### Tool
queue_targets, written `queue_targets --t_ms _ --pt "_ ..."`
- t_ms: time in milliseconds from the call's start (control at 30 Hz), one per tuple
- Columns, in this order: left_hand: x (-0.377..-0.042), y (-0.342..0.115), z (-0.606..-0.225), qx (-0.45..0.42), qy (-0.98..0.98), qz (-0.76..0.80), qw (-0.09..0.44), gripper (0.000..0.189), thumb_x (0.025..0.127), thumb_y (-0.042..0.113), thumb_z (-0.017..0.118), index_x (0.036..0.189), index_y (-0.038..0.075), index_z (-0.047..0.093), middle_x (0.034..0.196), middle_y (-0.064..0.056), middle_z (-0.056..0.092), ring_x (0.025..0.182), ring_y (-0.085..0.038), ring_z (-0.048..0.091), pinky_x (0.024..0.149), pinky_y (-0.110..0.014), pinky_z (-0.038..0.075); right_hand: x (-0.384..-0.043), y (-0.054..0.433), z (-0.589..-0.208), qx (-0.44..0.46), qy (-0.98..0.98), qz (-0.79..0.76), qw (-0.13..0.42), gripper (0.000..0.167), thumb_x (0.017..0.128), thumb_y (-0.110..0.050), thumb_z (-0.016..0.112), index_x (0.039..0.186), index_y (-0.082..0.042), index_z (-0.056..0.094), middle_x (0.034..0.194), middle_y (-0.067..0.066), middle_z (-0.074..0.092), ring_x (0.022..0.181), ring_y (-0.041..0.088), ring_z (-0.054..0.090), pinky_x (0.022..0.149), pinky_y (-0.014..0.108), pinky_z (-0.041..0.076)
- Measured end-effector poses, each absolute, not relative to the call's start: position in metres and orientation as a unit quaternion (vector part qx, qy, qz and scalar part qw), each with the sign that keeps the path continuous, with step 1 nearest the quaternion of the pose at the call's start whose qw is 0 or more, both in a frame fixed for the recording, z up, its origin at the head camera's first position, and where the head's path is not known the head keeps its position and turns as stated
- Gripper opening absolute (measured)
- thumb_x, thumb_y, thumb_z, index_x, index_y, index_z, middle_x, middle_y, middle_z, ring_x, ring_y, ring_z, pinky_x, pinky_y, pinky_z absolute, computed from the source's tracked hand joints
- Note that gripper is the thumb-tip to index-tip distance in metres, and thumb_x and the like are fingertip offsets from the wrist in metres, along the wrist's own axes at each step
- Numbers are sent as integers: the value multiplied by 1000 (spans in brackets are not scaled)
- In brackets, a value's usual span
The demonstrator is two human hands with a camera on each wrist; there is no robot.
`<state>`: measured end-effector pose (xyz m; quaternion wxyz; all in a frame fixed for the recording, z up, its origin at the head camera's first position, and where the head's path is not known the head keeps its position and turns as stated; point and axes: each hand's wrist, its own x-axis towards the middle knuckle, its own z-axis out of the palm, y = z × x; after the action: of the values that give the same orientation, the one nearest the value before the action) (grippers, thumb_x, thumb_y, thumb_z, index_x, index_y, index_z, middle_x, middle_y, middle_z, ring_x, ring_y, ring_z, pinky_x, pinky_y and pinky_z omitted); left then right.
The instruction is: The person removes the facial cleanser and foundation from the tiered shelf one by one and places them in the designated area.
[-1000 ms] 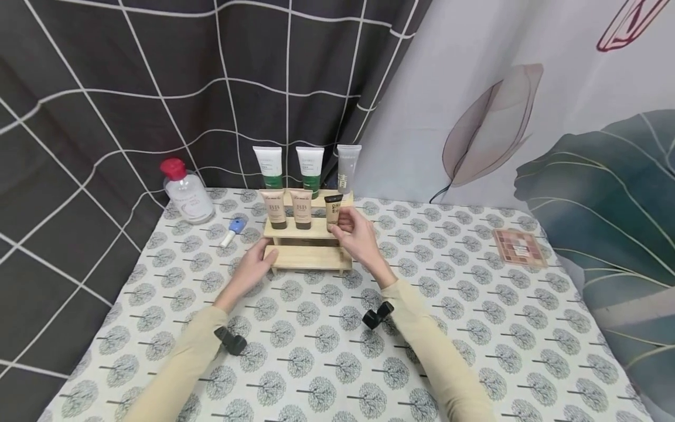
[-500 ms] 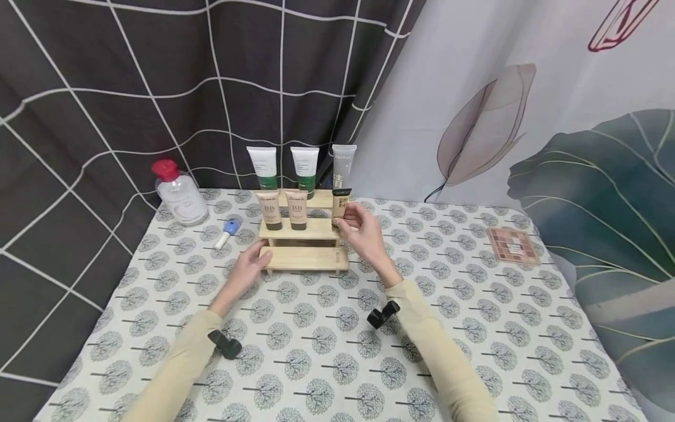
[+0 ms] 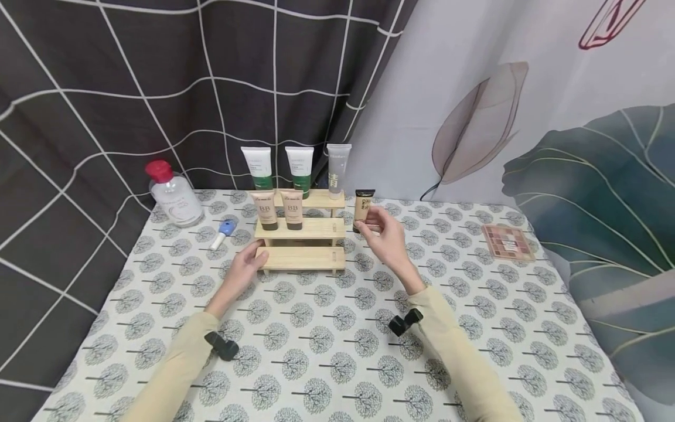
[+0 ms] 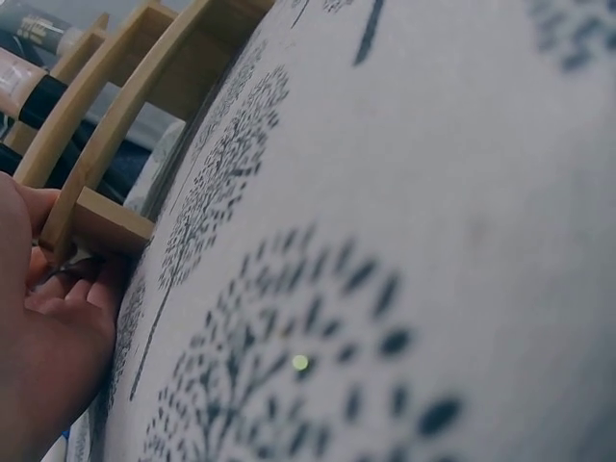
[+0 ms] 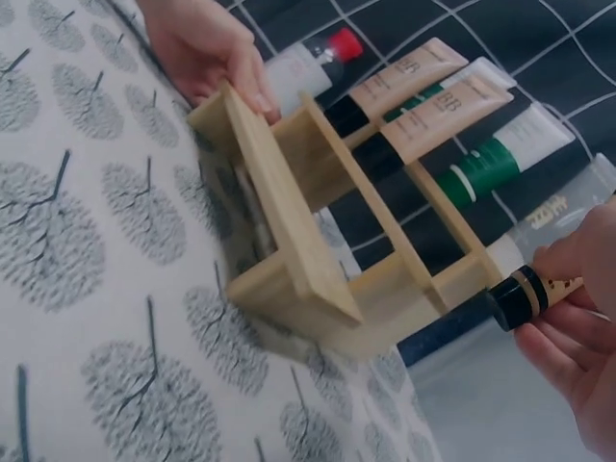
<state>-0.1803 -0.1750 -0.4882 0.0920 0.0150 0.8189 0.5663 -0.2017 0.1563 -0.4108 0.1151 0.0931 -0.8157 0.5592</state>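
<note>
A three-step wooden display rack (image 3: 306, 258) stands on the table. My left hand (image 3: 242, 268) grips the left end of its lowest step, thumb on top. Just right of the rack, my right hand (image 3: 389, 235) pinches a small gold tube (image 3: 362, 205) with a black cap, cap down. On the middle step stand two beige BB cream tubes (image 3: 265, 210). The top step bears two white-and-green tubes (image 3: 300, 166) and a grey squeeze tube (image 3: 337, 170). Nothing stands on the lowest step. In the right wrist view, the gold tube's black cap (image 5: 515, 298) points toward the rack.
A clear bottle with a red cap (image 3: 179, 202) stands at the back left. Near it lies a small blue-and-white item (image 3: 224, 233). A makeup palette (image 3: 508, 242) lies at the right. Curtains hang behind the patterned tablecloth (image 3: 337, 340).
My right hand has carried the gold tube off the middle step's right end, out to the right of the rack. My left hand has stayed on the lowest step.
</note>
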Motion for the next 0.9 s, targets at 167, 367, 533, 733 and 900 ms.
queue_targets --t_ms 167,367,533,733,900 --pt "-180 -174 -490 15 816 571 84 65 108 33 47 158 -3 25 167 -24 15 155 -42 16 129 -50 20 -192 168 -419 77 -827 547 108 33 89 -3 74 119 7 63 109 26 72 98 36 72 85 23 63" --pt "-181 -173 -489 11 819 568 79 64 108 32 47 158 -2 26 167 -23 17 155 -41 18 129 -49 21 -177 182 -434 52 -844 528 76 32 91 -6 74 118 7 63 103 25 72 86 28 71 72 14 60" --pt "-179 -172 -487 7 823 563 78 65 108 34 45 158 -2 25 168 -22 17 155 -41 19 129 -49 21 -167 185 -443 35 -850 524 54 31 89 -9 75 113 6 65 97 22 72 77 17 67 67 15 59" --pt "-177 -169 -487 10 823 562 76 64 109 32 43 159 -2 22 168 -21 15 156 -39 16 130 -47 18 -158 181 -454 6 -871 491 12 28 88 -17 77 106 1 67 92 15 73 75 14 66 66 18 58" --pt "-177 -168 -487 10 820 567 78 64 109 32 42 159 -1 20 169 -20 14 157 -36 14 130 -45 18 -154 177 -458 -5 -876 481 -9 27 88 -20 77 103 0 66 90 14 72 75 18 66 65 21 59"
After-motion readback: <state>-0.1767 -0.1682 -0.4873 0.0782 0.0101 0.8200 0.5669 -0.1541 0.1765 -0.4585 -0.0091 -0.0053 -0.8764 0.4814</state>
